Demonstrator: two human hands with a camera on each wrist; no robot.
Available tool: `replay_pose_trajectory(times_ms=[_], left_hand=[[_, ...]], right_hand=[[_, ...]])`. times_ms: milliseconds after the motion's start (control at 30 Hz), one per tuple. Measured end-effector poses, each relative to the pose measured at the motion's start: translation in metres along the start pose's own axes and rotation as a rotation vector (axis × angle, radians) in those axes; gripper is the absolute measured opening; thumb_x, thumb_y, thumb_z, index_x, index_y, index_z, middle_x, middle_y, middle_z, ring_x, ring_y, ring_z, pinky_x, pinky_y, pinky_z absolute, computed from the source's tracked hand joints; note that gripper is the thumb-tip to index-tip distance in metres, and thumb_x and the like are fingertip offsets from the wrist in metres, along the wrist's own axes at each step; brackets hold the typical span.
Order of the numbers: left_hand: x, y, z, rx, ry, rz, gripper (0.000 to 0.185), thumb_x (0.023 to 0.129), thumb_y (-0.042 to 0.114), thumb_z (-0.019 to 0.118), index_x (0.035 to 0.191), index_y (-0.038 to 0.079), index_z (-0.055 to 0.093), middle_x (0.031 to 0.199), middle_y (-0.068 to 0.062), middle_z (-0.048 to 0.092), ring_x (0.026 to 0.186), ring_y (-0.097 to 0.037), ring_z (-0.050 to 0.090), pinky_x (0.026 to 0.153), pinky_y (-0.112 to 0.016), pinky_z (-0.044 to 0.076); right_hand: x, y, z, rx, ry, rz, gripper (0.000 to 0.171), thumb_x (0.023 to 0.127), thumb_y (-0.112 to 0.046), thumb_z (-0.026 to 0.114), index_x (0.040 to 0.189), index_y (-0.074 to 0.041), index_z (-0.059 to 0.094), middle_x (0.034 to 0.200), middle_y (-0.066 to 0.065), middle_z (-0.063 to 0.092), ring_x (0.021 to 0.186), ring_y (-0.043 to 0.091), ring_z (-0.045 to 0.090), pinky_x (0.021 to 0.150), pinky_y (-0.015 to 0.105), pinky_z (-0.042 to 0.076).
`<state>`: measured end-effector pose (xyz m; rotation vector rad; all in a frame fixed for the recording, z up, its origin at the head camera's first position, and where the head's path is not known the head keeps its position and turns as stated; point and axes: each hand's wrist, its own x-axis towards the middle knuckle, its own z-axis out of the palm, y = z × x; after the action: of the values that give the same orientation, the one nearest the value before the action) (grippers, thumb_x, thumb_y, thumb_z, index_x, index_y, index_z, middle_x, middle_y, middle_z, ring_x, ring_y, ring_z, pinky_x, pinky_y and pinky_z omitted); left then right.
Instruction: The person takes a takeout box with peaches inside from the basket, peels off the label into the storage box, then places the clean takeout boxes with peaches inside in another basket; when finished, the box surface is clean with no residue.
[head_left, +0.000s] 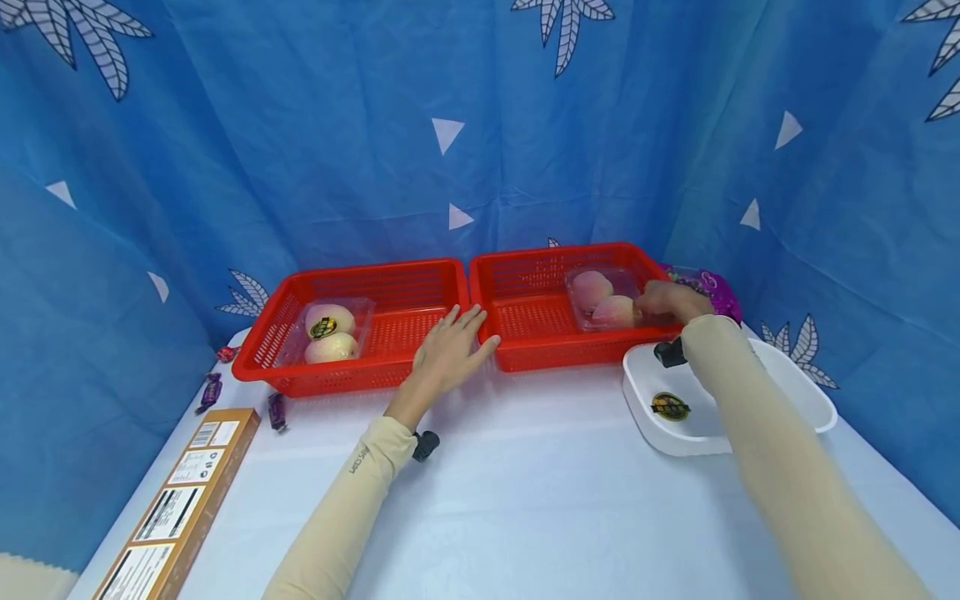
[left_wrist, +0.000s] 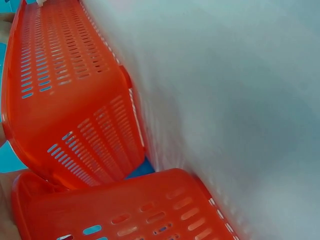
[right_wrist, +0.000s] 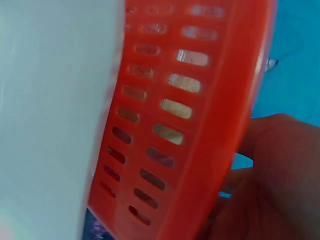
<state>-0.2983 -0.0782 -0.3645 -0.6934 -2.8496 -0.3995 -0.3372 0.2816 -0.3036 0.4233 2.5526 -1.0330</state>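
Note:
Two red baskets stand side by side at the back of the table. The left basket (head_left: pixel 408 292) holds a clear box (head_left: pixel 332 331) with two pale fruits and a sticker. My left hand (head_left: pixel 453 346) lies flat with straight fingers on the front rims where the baskets meet. In the right basket (head_left: pixel 525 321) sits a clear box of two pink fruits (head_left: pixel 603 300); my right hand (head_left: pixel 666 302) grips its right end. The right wrist view shows this basket's slotted wall (right_wrist: pixel 200 100) with my hand (right_wrist: pixel 272 175) beside it.
A white tray (head_left: pixel 795 392) with a sticker stands at the right, under my right forearm. A purple bag (head_left: pixel 716 287) lies behind it. A long cardboard box (head_left: pixel 180 504) and small purple candies (head_left: pixel 277 412) lie at the left. Blue cloth walls close in the table.

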Motion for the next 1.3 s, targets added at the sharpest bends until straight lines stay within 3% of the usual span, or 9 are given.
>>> replay_pose_trajectory(times_ms=[167,267,467,633,767,867,1067,1167,1300], left_hand=[[-0.008,-0.005,-0.004,-0.12,0.047,0.01,0.061,0.098,0.052,0.039,0.145,0.014,0.043,0.153,-0.006,0.035,0.144,-0.03,0.023,0.115,-0.051,0.022],[-0.019,-0.012,-0.011,-0.225,0.128,0.029,0.054,0.098,0.047,0.044,0.141,0.015,0.049,0.15,-0.006,0.039,0.143,-0.029,0.026,0.113,-0.054,0.023],[-0.055,-0.052,-0.043,-0.235,0.342,0.006,0.047,0.097,0.041,0.051,0.135,0.013,0.055,0.146,-0.012,0.042,0.139,-0.035,0.03,0.107,-0.063,0.027],[-0.093,-0.103,-0.076,-0.203,0.475,-0.182,0.048,0.097,0.033,0.052,0.139,0.009,0.049,0.147,-0.018,0.037,0.138,-0.04,0.027,0.105,-0.067,0.026],[-0.12,-0.135,-0.094,-0.179,0.447,-0.391,0.056,0.099,0.031,0.047,0.149,0.008,0.033,0.153,-0.023,0.025,0.141,-0.043,0.018,0.099,-0.073,0.026],[-0.134,-0.155,-0.1,-0.178,0.401,-0.492,0.059,0.101,0.03,0.041,0.151,0.003,0.023,0.154,-0.029,0.017,0.141,-0.049,0.013,0.096,-0.077,0.024],[-0.151,-0.185,-0.091,-0.201,0.299,-0.626,0.065,0.102,0.033,0.032,0.152,-0.002,0.01,0.15,-0.036,0.015,0.133,-0.057,0.02,0.097,-0.076,0.023],[-0.155,-0.194,-0.084,-0.221,0.26,-0.678,0.067,0.102,0.036,0.029,0.152,-0.002,0.006,0.146,-0.037,0.022,0.129,-0.056,0.027,0.097,-0.074,0.027],[-0.156,-0.199,-0.08,-0.248,0.249,-0.678,0.066,0.103,0.038,0.029,0.152,-0.001,0.008,0.14,-0.036,0.033,0.122,-0.052,0.037,0.094,-0.07,0.036]], right_hand=[[0.002,-0.011,0.005,-0.455,0.061,-0.263,0.035,0.092,-0.022,0.056,0.115,0.003,0.048,0.101,0.022,0.055,0.093,0.036,0.053,0.073,0.04,0.048],[0.0,-0.019,0.011,-0.567,0.129,-0.338,0.037,0.093,-0.024,0.057,0.117,0.002,0.049,0.1,0.022,0.06,0.094,0.038,0.056,0.075,0.045,0.051],[-0.013,-0.03,0.027,-0.535,0.245,-0.524,0.049,0.093,-0.023,0.056,0.132,0.002,0.045,0.119,0.025,0.058,0.108,0.041,0.055,0.087,0.057,0.049],[-0.031,-0.051,0.049,-0.385,0.259,-0.699,0.046,0.091,-0.019,0.058,0.132,0.0,0.048,0.122,0.023,0.058,0.109,0.037,0.057,0.087,0.052,0.051],[-0.043,-0.076,0.076,-0.283,0.234,-0.825,0.042,0.092,-0.019,0.059,0.13,-0.002,0.05,0.118,0.018,0.062,0.102,0.031,0.061,0.085,0.046,0.054],[-0.05,-0.098,0.105,-0.197,0.17,-0.884,0.04,0.093,-0.02,0.058,0.129,-0.005,0.051,0.116,0.013,0.064,0.098,0.025,0.063,0.082,0.04,0.055],[-0.063,-0.15,0.166,-0.121,-0.031,-0.895,0.042,0.095,-0.022,0.056,0.134,-0.008,0.048,0.115,0.008,0.063,0.091,0.022,0.064,0.074,0.032,0.055],[-0.064,-0.178,0.191,-0.142,-0.125,-0.873,0.047,0.096,-0.027,0.055,0.138,-0.01,0.044,0.123,0.008,0.059,0.102,0.021,0.061,0.081,0.033,0.054],[-0.058,-0.209,0.221,-0.169,-0.23,-0.83,0.056,0.094,-0.033,0.056,0.142,-0.008,0.04,0.137,0.007,0.05,0.119,0.021,0.05,0.096,0.038,0.048]])
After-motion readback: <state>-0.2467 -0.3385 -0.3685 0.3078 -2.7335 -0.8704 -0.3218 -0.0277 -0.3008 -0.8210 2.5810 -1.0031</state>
